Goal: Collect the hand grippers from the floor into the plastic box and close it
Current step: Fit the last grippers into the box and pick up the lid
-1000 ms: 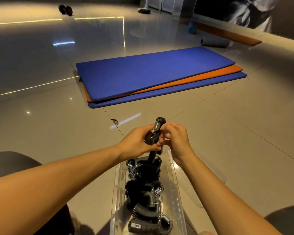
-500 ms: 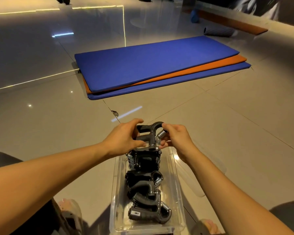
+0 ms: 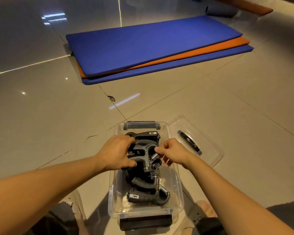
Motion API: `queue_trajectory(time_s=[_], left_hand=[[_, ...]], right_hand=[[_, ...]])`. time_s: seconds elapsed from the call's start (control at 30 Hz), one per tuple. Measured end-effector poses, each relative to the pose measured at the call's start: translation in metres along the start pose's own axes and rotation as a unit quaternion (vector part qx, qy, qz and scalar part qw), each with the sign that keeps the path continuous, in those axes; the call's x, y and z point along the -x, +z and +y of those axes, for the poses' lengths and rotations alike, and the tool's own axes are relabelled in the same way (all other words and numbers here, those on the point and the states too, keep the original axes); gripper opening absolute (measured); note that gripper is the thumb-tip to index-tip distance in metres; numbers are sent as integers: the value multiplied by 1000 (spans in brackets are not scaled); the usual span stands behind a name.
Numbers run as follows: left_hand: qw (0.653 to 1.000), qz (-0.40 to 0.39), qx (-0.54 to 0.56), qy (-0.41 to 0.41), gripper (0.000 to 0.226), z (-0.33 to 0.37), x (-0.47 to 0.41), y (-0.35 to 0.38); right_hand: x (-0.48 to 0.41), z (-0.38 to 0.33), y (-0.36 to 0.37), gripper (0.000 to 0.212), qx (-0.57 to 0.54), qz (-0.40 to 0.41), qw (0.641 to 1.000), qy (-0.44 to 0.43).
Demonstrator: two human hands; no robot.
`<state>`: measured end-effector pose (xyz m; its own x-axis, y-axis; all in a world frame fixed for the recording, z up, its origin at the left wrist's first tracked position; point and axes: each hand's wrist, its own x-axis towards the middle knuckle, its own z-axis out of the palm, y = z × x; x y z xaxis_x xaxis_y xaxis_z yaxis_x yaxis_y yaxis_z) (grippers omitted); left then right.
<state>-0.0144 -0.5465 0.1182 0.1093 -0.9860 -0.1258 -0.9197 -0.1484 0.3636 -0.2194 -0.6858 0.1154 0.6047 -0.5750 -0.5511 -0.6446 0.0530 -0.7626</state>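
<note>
A clear plastic box [image 3: 174, 187] stands open on the tiled floor between my knees, with several dark grey hand grippers with metal springs piled inside. My left hand [image 3: 116, 152] grips the topmost hand gripper [image 3: 143, 152] by its handles, low over the pile in the box. My right hand [image 3: 172, 152] is at that gripper's spring end, fingers curled, touching or just off it. Another hand gripper [image 3: 148, 196] lies at the near end of the box. The clear lid [image 3: 196, 142] with a dark handle lies flat on the floor to the right of the box.
A stack of blue and orange exercise mats [image 3: 153, 46] lies on the floor ahead. A rolled mat [image 3: 221, 11] and an orange bench edge [image 3: 248, 5] sit at the far right. My knees frame the box's near end.
Both hands have lowered the hand gripper from above the box's far end down onto the pile inside. The view has tilted down, showing the lid.
</note>
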Motion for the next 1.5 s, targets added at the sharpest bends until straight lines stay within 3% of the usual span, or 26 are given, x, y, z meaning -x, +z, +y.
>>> queue_trajectory(time_s=[0.17, 0.3, 0.47, 0.7, 0.97, 1.17, 1.3, 1.5], left_hand=[[1000, -17, 17, -5, 63, 9, 2, 22], [999, -31, -7, -9, 68, 10, 7, 38], [999, -16, -13, -34, 70, 5, 5, 52], [999, -11, -30, -4, 74, -2, 1, 60], [1000, -3, -18, 9, 74, 2, -8, 61], [999, 9, -30, 28, 71, 4, -7, 65], [999, -1, -46, 26, 77, 3, -7, 66], [999, 5, -49, 17, 81, 3, -5, 66]], right_hand=[[-7, 17, -15, 27, 28, 161, 986, -14], [-27, 46, -50, 15, 67, 267, 961, 33], [-56, 90, -72, 9, 155, 243, 954, 82], [-93, 125, -84, 35, 318, 228, 916, 86], [-118, 145, -90, 37, 303, 191, 926, 115], [-129, 152, -84, 41, 366, 224, 896, 111], [-132, 158, -87, 30, 391, 273, 873, 99], [-138, 161, -95, 34, 325, 261, 902, 114]])
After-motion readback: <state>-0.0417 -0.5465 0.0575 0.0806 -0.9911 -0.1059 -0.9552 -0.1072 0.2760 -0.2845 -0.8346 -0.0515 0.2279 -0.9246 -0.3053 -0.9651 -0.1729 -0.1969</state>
